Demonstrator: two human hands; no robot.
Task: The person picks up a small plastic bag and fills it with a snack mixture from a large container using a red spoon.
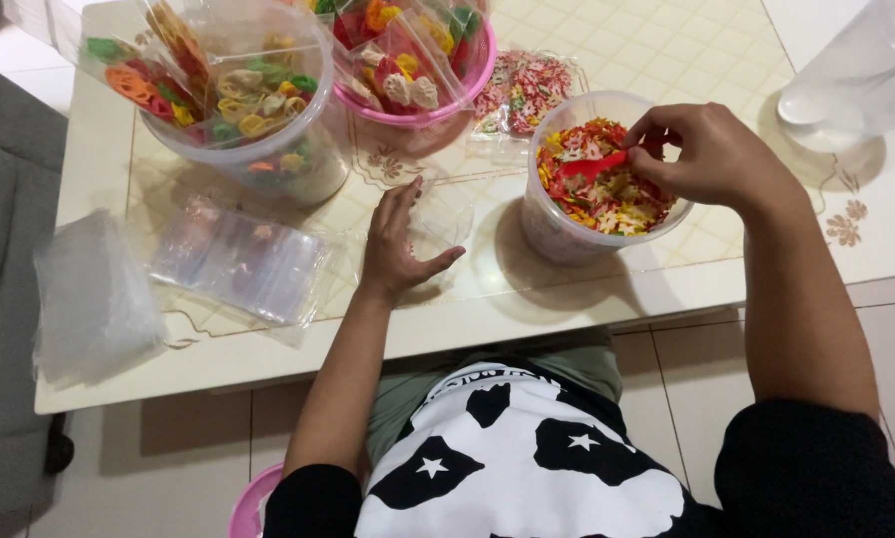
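— Starting with the hands: what is being held?

— Item one: a red spoon [592, 167] is being gripped by the right hand [711, 159], fingers pinched on its handle. The spoon is being dipped into a clear round tub [557, 234], which is sitting on the counter [567, 299] near its front edge and is being filled nearly to the rim by small mixed red, yellow and green crackers [617, 199].

— And the left hand?

— Item two: the left hand [395, 244] is being laid flat and released, fingers spread, on a small clear plastic bag [445, 211] just left of the tub. Nothing is being grasped by it.

— What else is being listed?

— Item three: a stack of empty clear bags [238, 257] is lying left of that hand. Item four: a larger clear bundle [89, 299] is resting at the counter's left end. Item five: a clear bucket [298, 164] is holding bagged flower-shaped crackers at the back left. Item six: a pink basin [417, 112] with more filled bags is standing beside it. Item seven: one filled bag of small crackers [522, 92] is lying behind the tub.
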